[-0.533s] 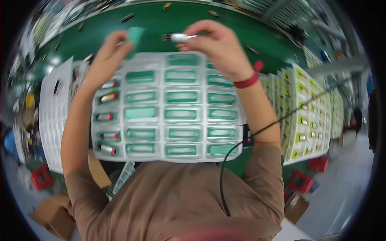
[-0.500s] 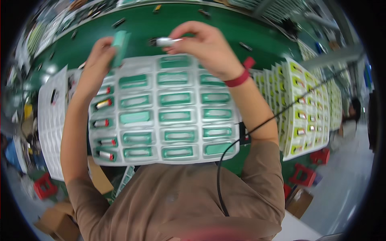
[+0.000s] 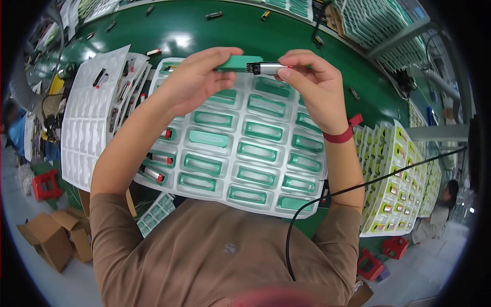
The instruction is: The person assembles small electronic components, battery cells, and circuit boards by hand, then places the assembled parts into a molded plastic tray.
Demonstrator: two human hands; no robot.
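My left hand grips one end of a green rectangular plastic case between fingers and thumb. In my right hand, a silver cylindrical cell with a black end piece is pinched by its reddish end. The cell's black end points left and overlaps the case's right end in the picture; I cannot tell if they touch. Below both hands lies a white moulded tray with rows of green cases. Several red-ended cells sit along its left side, partly behind my left forearm.
White trays are stacked at the left, yellow-green filled trays at the right. Loose cells lie on the green bench. A black cable crosses my right arm. Cardboard boxes and red stools stand on the floor.
The case in my left hand and the cell in my right have come together from apart. The case has turned from upright to lengthwise. The whole view has shifted and tilted.
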